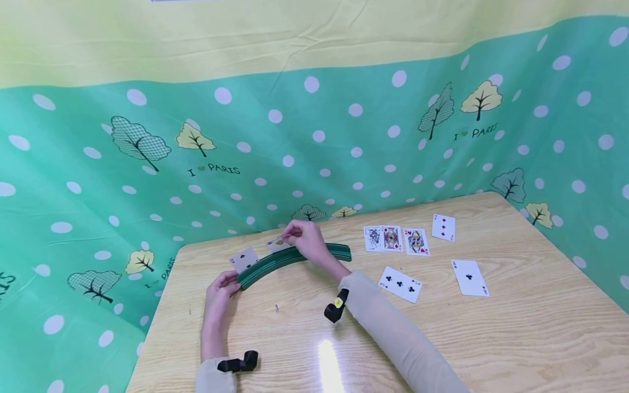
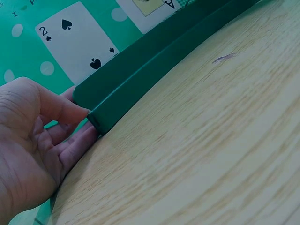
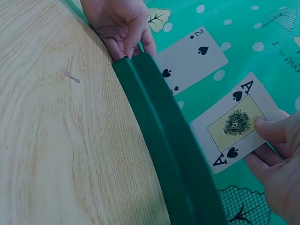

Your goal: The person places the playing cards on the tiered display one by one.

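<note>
A curved green card holder [image 1: 275, 262] lies on the table. At its left end my left hand [image 1: 218, 293] pinches it between thumb and fingers, as the left wrist view shows. The two of spades [image 2: 75, 42] stands in the holder near that end, face toward me. To its right is the ace of spades [image 3: 236, 123], its lower edge at the holder's groove. My right hand [image 1: 309, 243] grips the ace by its right side, thumb on the face and fingers behind.
To the right lie a joker-like card [image 1: 372, 238], two face cards [image 1: 391, 238], a three of diamonds [image 1: 444, 227], a three of clubs [image 1: 400, 284] and an ace of clubs [image 1: 470, 277], all face up. A patterned green curtain [image 1: 319, 136] hangs behind the wooden table [image 1: 535, 316].
</note>
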`<action>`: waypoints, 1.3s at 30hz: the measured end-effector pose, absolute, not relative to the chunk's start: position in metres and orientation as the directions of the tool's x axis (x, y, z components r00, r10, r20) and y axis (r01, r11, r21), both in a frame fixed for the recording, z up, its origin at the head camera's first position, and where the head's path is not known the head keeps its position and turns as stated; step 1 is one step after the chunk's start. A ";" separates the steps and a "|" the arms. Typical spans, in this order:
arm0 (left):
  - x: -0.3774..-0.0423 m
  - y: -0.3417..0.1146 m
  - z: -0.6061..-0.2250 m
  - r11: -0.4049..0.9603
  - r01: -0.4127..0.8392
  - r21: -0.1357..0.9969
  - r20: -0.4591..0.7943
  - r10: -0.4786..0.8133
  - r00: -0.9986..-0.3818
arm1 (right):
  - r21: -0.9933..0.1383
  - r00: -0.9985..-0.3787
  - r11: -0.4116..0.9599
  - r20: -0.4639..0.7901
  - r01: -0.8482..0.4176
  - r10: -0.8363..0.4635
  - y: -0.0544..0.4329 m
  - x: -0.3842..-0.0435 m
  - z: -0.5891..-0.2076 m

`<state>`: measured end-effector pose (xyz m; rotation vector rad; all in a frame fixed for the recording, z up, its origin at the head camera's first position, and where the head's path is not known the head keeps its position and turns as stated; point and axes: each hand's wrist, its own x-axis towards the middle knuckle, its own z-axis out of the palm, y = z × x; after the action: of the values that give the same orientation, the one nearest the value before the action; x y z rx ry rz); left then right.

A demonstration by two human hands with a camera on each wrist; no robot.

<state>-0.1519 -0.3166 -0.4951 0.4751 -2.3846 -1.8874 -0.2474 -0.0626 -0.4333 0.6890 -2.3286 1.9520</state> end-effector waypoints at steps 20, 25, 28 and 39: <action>-0.151 -0.315 -0.493 0.210 -0.192 0.959 -0.128 -0.283 -0.951 | -0.932 -0.910 0.141 0.278 -0.333 -0.307 -0.066 -0.247 -0.436; -0.150 -0.315 -0.493 0.204 -0.198 0.959 -0.136 -0.282 -0.950 | -0.935 -0.908 0.127 0.279 -0.331 -0.313 -0.068 -0.247 -0.442; -0.150 -0.314 -0.493 0.204 -0.198 0.959 -0.136 -0.284 -0.949 | -0.936 -0.906 0.116 0.284 -0.333 -0.314 -0.068 -0.247 -0.442; -0.151 -0.315 -0.494 0.201 -0.198 0.959 -0.137 -0.284 -0.949 | -0.948 -0.921 0.107 0.259 -0.301 -0.292 -0.071 -0.247 -0.442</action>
<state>-0.1507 -0.3149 -0.4938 0.4790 -2.3794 -1.8823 -0.2471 -0.0712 -0.4425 0.6249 -2.3322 1.9992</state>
